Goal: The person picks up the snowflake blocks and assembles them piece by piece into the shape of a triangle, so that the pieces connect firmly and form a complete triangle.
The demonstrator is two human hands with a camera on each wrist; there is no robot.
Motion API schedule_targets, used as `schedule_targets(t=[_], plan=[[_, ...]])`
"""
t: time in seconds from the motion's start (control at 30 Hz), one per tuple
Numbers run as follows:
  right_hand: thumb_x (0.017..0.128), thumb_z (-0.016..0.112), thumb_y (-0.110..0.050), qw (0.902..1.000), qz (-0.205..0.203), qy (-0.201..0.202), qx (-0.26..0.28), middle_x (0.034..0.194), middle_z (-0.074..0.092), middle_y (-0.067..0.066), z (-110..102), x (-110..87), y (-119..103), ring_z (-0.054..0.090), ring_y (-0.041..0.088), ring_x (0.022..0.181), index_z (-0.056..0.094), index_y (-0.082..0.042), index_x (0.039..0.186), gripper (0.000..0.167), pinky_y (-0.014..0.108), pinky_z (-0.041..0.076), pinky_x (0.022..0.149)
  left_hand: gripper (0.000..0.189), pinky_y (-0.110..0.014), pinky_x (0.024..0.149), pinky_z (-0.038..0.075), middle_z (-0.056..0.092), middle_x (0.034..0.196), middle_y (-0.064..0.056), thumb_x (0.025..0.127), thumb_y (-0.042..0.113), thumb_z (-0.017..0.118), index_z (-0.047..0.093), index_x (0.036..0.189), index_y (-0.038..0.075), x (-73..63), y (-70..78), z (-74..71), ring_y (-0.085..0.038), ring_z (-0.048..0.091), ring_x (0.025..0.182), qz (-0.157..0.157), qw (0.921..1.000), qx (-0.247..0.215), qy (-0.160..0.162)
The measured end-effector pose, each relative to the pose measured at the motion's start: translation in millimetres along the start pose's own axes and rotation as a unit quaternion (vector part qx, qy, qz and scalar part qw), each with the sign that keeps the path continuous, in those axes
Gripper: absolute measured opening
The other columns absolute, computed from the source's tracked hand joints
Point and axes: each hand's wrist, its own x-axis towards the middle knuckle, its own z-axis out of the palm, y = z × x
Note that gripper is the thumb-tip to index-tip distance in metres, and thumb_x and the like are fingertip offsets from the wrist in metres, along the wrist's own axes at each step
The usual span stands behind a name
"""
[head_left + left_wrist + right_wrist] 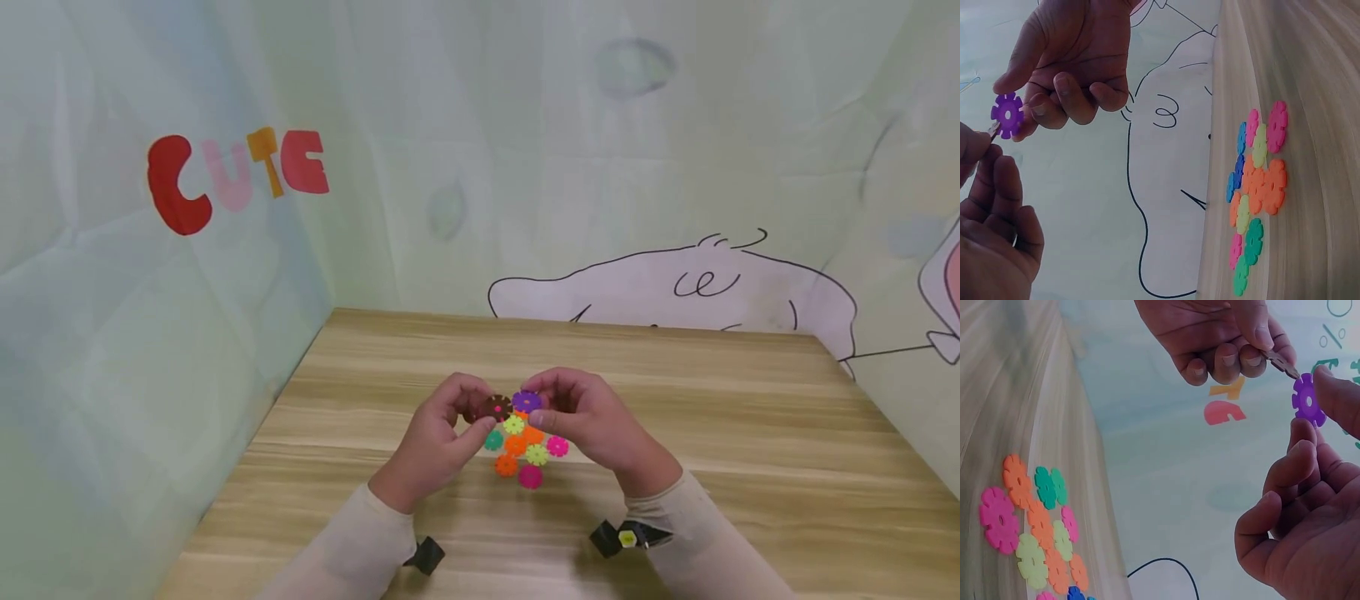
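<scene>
My left hand (pixel 438 446) pinches a brown notched plastic disc (pixel 490 408) between thumb and fingers. In my right hand (pixel 603 425) a purple notched disc (pixel 536 400) is pinched the same way. Both discs are raised above the table, the brown one's edge meeting the purple one's rim. In the right wrist view the brown disc (pixel 1277 361) appears nearly edge-on, at an angle to the purple disc (pixel 1301 403). Fingertips cover part of each disc.
Below the hands, several loose notched discs lie together on the wooden table (pixel 360 367), among them an orange one (pixel 500 468), a magenta one (pixel 531 483) and a green one (pixel 492 440). Blue discs (pixel 1239 167) show in the left wrist view. Printed fabric walls (pixel 412 108) stand behind and left.
</scene>
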Motion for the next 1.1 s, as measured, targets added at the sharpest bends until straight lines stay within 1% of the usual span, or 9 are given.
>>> schedule_targets(t=[0.13, 0.2, 0.3, 0.4, 0.5, 0.6, 0.77, 0.9, 1.1], plan=[[0.098, 0.073, -0.006, 1.0000, -0.002, -0.003, 0.005, 0.098, 0.065, 0.011, 1.2, 0.0, -0.9, 0.060, 0.017, 0.083, 0.067, 0.002, 0.121, 0.025, 0.023, 0.055, 0.071, 0.027, -0.026, 0.082, 0.053, 0.065, 0.096, -0.003, 0.097, -0.003, 0.069, 0.061, 0.119, 0.011, 0.2, -1.2, 0.7, -0.017, 0.061, 0.085, 0.022, 0.9998, 0.006, 0.000], [0.097, 0.074, -0.005, 0.9999, -0.005, -0.006, 0.010, 0.097, 0.064, 0.011, 1.9, 0.2, -0.8, 0.059, 0.017, 0.082, 0.067, 0.002, 0.120, 0.025, 0.023, 0.055, 0.071, 0.026, -0.026, 0.080, 0.053, 0.066, 0.096, -0.005, 0.097, -0.004, 0.068, 0.062, 0.118, 0.010, -0.1, -2.9, 1.0, -0.016, 0.060, 0.084, 0.033, 0.9994, 0.007, 0.001], [0.097, 0.074, -0.004, 0.9998, -0.004, -0.010, 0.017, 0.097, 0.063, 0.010, 3.4, 0.2, -1.3, 0.059, 0.016, 0.082, 0.065, 0.003, 0.118, 0.024, 0.023, 0.055, 0.071, 0.026, -0.026, 0.076, 0.054, 0.066, 0.098, -0.004, 0.096, -0.007, 0.067, 0.064, 0.117, 0.009, -0.3, -3.6, 1.6, -0.016, 0.060, 0.083, 0.044, 0.9990, 0.009, 0.004], [0.096, 0.074, -0.002, 0.9996, -0.001, -0.013, 0.024, 0.097, 0.063, 0.010, 5.1, -0.2, -2.5, 0.059, 0.016, 0.082, 0.063, 0.003, 0.117, 0.024, 0.022, 0.055, 0.071, 0.028, -0.025, 0.073, 0.053, 0.067, 0.099, -0.003, 0.095, -0.009, 0.067, 0.065, 0.117, 0.009, -0.4, -3.1, 2.0, -0.015, 0.059, 0.082, 0.047, 0.9988, 0.011, 0.007], [0.097, 0.073, -0.002, 0.9994, 0.001, -0.014, 0.032, 0.098, 0.064, 0.010, 6.3, -0.8, -2.3, 0.060, 0.015, 0.083, 0.062, 0.004, 0.116, 0.023, 0.022, 0.056, 0.073, 0.026, -0.025, 0.073, 0.054, 0.068, 0.099, -0.006, 0.096, -0.007, 0.067, 0.066, 0.117, 0.009, -0.7, -3.0, 2.3, -0.015, 0.059, 0.082, 0.048, 0.9988, 0.012, 0.005], [0.097, 0.073, -0.002, 0.9990, 0.005, -0.016, 0.043, 0.098, 0.064, 0.009, 7.6, -1.1, -1.3, 0.061, 0.015, 0.084, 0.061, 0.005, 0.115, 0.022, 0.023, 0.058, 0.074, 0.024, -0.025, 0.073, 0.054, 0.069, 0.102, -0.010, 0.098, -0.005, 0.066, 0.066, 0.118, 0.008, -0.9, -3.2, 2.8, -0.016, 0.059, 0.083, 0.051, 0.9986, 0.011, 0.001], [0.097, 0.073, -0.002, 0.9982, 0.018, -0.015, 0.055, 0.096, 0.065, 0.006, 9.3, -1.6, 0.9, 0.062, 0.014, 0.083, 0.059, 0.008, 0.114, 0.023, 0.023, 0.058, 0.075, 0.023, -0.025, 0.074, 0.055, 0.071, 0.102, -0.011, 0.099, -0.006, 0.065, 0.066, 0.118, 0.006, -1.0, -4.1, 4.5, -0.015, 0.060, 0.084, 0.052, 0.9986, -0.001, -0.001], [0.097, 0.073, -0.001, 0.9980, 0.019, -0.014, 0.059, 0.095, 0.064, 0.006, 9.3, -1.9, 1.6, 0.062, 0.013, 0.082, 0.059, 0.010, 0.113, 0.024, 0.022, 0.058, 0.073, 0.022, -0.025, 0.077, 0.057, 0.071, 0.103, -0.013, 0.099, -0.007, 0.065, 0.067, 0.117, 0.005, -0.2, -4.2, 6.1, -0.015, 0.061, 0.086, 0.049, 0.9987, -0.011, -0.003], [0.097, 0.071, 0.001, 0.9976, 0.023, -0.012, 0.064, 0.095, 0.064, 0.006, 7.5, -0.9, 2.3, 0.061, 0.014, 0.082, 0.058, 0.011, 0.112, 0.022, 0.022, 0.058, 0.074, 0.025, -0.025, 0.077, 0.057, 0.073, 0.105, -0.011, 0.097, -0.005, 0.069, 0.068, 0.120, 0.007, 0.4, -3.9, 6.5, -0.015, 0.062, 0.086, 0.050, 0.9988, 0.003, -0.002]])
